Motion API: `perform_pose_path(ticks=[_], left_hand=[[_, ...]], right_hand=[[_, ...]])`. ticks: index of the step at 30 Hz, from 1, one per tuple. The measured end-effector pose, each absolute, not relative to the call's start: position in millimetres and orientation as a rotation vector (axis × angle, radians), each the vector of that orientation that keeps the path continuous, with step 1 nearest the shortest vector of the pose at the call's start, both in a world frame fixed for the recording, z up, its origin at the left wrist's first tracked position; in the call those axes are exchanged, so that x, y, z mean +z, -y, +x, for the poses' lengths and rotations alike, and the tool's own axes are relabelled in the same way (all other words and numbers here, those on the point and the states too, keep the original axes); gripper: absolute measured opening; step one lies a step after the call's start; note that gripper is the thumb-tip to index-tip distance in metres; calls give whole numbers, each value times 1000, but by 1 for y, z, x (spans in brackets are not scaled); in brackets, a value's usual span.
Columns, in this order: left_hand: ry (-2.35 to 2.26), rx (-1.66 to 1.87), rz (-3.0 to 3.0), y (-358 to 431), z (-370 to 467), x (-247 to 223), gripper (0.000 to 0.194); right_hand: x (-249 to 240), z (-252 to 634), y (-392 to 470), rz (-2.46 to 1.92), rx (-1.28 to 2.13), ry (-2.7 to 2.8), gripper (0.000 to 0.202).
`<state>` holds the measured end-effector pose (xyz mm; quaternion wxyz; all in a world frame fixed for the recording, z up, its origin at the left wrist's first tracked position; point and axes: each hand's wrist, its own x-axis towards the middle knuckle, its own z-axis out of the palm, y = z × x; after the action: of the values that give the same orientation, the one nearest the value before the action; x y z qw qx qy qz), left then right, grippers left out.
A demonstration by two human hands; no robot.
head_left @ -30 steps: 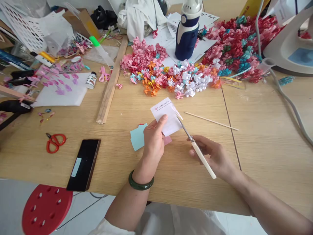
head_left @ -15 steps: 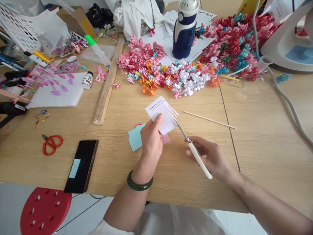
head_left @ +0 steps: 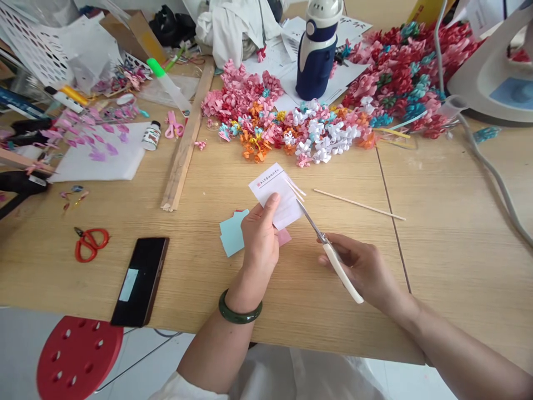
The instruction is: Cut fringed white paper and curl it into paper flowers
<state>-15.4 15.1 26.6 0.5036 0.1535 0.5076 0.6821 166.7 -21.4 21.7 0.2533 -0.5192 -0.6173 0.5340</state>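
My left hand (head_left: 261, 236) pinches a white printed paper (head_left: 277, 191) between thumb and fingers; narrow strips stand away from its right edge. My right hand (head_left: 358, 266) grips white-handled scissors (head_left: 342, 273), whose blades point up and left to the paper's lower right edge. Blue paper pieces (head_left: 232, 232) lie on the table left of my left hand, and a pink piece (head_left: 284, 237) shows at its right side. A thin wooden stick (head_left: 358, 204) lies right of the paper.
Colourful ribbon pieces (head_left: 287, 128) are heaped behind my hands, near a blue bottle (head_left: 317, 55). At left are a wooden bar (head_left: 183, 150), a phone (head_left: 140, 282) and red-handled snippers (head_left: 92, 244). A grey cable (head_left: 487, 161) runs down the right side.
The whole view has shifted slightly, with things appearing a little further right. The hands, paper and scissors keep nearly the same positions relative to each other.
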Motion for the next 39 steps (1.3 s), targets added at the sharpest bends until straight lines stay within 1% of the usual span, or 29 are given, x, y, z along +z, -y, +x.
perform_pose_path(ticks=[8,14,20,27,30,35,39], left_hand=[[-1229,1653,371,-16,-16,25,29],[-1259,1659,337,-16,-14,22,33],[-1236,1669,351,-16,-15,23,30],[-1296,1643,404,-14,-12,20,32],[-1354,1596,447,-12,-9,18,32],[-1476,1423,426,-6,-6,20,43],[-1523,1383,423,-4,-6,23,46]], right_hand=[[23,166,20,-1373,1524,1706,37],[29,164,19,-1393,1536,1680,39],[32,163,19,-1389,1573,1656,38],[32,164,20,-1403,1570,1675,34],[29,164,19,-1404,1562,1666,35],[24,165,19,-1392,1535,1646,37],[21,167,20,-1392,1542,1632,36]])
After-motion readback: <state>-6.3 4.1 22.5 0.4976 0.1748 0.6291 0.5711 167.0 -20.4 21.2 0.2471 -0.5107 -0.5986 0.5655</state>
